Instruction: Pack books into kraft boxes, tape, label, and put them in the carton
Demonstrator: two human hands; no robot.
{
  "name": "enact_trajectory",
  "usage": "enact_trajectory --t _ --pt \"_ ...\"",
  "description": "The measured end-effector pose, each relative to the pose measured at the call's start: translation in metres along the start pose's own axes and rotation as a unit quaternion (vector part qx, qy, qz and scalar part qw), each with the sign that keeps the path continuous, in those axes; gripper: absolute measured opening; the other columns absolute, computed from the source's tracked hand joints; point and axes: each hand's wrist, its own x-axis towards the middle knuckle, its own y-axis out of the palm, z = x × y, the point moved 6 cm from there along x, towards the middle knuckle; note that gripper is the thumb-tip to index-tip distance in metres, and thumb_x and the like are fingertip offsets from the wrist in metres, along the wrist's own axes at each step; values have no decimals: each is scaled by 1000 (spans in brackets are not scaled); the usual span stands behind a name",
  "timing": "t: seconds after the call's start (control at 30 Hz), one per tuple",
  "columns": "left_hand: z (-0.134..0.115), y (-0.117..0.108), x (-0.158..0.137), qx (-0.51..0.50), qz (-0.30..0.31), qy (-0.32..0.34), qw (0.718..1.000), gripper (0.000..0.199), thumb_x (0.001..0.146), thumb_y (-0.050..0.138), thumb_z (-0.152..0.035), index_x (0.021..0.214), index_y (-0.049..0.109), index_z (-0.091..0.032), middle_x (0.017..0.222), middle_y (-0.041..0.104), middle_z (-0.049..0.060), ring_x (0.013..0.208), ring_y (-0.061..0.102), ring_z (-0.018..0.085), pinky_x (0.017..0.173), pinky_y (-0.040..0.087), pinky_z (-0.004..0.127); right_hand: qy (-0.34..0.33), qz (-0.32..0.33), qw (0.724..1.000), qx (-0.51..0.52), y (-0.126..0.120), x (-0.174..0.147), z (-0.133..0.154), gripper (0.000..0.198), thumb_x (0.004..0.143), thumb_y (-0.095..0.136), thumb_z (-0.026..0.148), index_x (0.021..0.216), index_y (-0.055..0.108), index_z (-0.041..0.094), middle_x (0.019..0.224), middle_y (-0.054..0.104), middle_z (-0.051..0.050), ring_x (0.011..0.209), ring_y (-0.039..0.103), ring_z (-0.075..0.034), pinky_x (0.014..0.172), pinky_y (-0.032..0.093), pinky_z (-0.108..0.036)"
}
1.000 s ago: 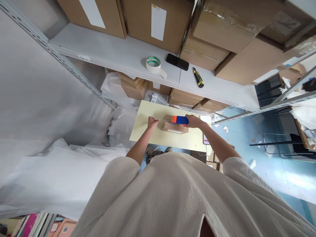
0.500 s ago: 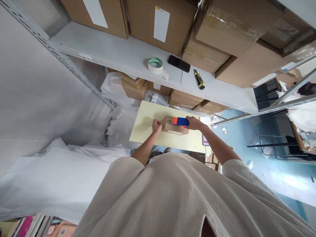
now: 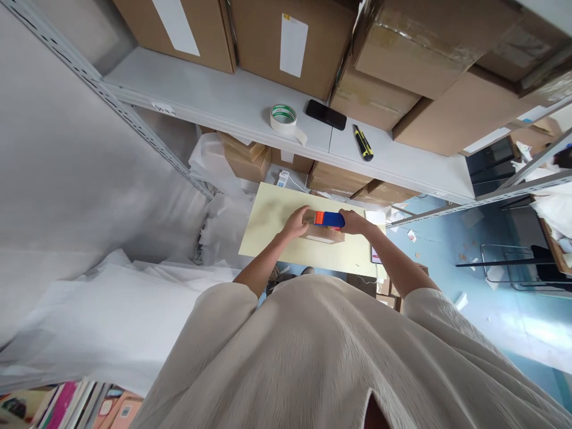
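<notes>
A small cardboard box (image 3: 328,234) lies on the pale yellow tabletop (image 3: 268,223). My right hand (image 3: 354,222) is wrapped round a blue and orange tape dispenser (image 3: 331,220), which rests over the top of the box. My left hand (image 3: 296,223) grips the box's left end, its fingers over the far corner and its thumb on the near side. Part of the box top is hidden beneath the dispenser and my hands.
Above the table, a grey shelf (image 3: 201,98) carries large cartons (image 3: 286,47), a tape roll (image 3: 283,119), a black phone (image 3: 326,114) and a yellow-black utility knife (image 3: 363,143). Another phone (image 3: 376,255) lies at the table's right edge. White sheeting (image 3: 111,322) is piled at left.
My left hand has moved from a closed pose beside the box onto its left end. The tape dispenser stays on the box in my right hand. The view has shifted slightly.
</notes>
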Motion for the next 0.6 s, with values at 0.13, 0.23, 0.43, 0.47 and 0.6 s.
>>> enact_trajectory --t 0.13,0.23,0.43,0.47,0.6 --pt "3 12 1 129 104 30 986 99 85 83 -22 176 44 -22 183 46 18 175 36 36 144 28 54 -6 1 1000 -11 -1 1 1 51 89 83 31 134 60 24 129 79 -16 112 76 -34 81 53 -35" --pt "11 14 2 179 132 26 975 103 89 83 -28 181 36 -22 187 40 19 178 29 35 145 23 52 -15 2 1000 -17 -4 1 0 50 89 83 33 133 61 24 130 79 -16 112 77 -34 80 52 -35" --pt "12 17 4 237 168 16 957 105 92 82 -29 183 30 -18 189 34 22 179 27 34 145 23 51 -19 22 999 -24 -12 -5 3 51 87 85 36 131 63 24 122 82 -15 105 79 -34 79 52 -37" --pt "11 17 4 244 171 15 955 104 93 81 -29 183 30 -17 189 34 23 179 27 34 145 23 51 -20 25 999 -21 -13 -6 4 51 87 85 37 131 63 25 121 82 -15 104 79 -34 79 52 -37" --pt "7 17 2 256 169 14 952 103 95 80 -35 183 30 -18 187 37 22 179 27 35 146 18 54 -23 33 999 -23 -14 -12 -3 51 86 86 40 130 65 25 117 83 -14 101 80 -35 79 53 -38"
